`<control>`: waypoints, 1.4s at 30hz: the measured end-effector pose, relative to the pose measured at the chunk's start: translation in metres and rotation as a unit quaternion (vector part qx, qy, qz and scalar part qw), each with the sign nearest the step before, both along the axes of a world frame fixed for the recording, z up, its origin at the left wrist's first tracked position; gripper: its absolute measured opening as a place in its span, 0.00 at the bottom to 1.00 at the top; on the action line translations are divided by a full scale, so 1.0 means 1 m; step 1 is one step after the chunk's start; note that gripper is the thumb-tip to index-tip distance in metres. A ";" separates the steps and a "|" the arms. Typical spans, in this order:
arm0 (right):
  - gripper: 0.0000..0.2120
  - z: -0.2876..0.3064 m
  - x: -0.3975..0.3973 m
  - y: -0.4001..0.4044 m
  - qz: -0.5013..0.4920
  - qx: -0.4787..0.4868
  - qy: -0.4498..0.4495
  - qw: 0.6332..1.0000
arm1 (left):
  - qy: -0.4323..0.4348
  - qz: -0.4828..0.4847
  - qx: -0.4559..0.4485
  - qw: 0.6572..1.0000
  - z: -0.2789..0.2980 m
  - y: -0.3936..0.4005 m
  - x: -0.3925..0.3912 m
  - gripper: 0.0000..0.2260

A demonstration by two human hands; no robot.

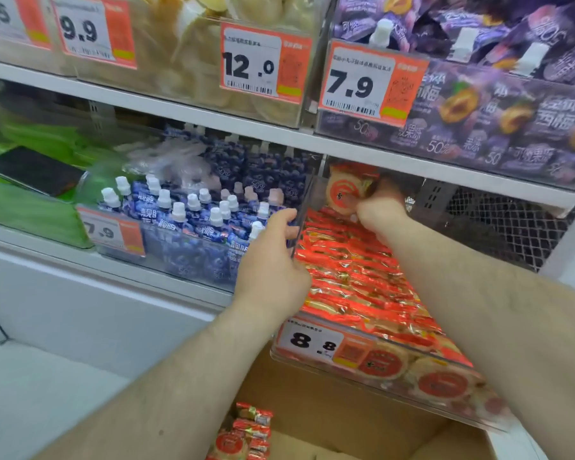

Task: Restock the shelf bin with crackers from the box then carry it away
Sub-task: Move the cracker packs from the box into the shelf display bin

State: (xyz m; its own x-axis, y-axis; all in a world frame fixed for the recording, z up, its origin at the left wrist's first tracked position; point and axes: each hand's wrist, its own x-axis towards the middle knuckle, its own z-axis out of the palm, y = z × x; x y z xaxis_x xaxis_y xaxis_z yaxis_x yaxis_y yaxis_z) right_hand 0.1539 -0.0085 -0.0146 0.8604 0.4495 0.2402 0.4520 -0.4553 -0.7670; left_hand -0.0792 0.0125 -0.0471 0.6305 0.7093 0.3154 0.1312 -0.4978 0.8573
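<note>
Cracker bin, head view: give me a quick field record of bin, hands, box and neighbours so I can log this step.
bin: clear cracker bin, pulled forward and tilted down, price tag 8.8
contents: rows of red cracker packs, nearly to the front
right hand: right hand at the bin's back, gripping a round cracker pack
left hand: left hand holding the bin's left wall
box: cardboard box below the bin, a few packs left
left neighbour: blue spouted pouches
</note>
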 end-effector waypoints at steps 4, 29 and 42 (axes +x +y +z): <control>0.26 -0.011 0.005 0.016 -0.022 -0.035 -0.061 0.997 | 0.002 -0.004 -0.012 1.000 0.000 0.000 0.000 0.28; 0.35 0.006 -0.007 0.012 0.098 -0.323 -0.337 0.879 | 0.040 -0.016 -0.011 0.999 0.004 0.000 -0.004 0.27; 0.34 -0.005 0.004 0.005 0.114 -0.378 -0.368 0.842 | 0.024 -0.022 -0.008 0.999 0.007 0.002 -0.002 0.26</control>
State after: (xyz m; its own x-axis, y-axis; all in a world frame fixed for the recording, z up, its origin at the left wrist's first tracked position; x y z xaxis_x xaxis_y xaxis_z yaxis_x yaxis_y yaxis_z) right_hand 0.1581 -0.0035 -0.0200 0.4734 0.8469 0.2421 0.8202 -0.5240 0.2294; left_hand -0.0813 0.0148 -0.0405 0.6749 0.6857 0.2728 0.1519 -0.4908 0.8579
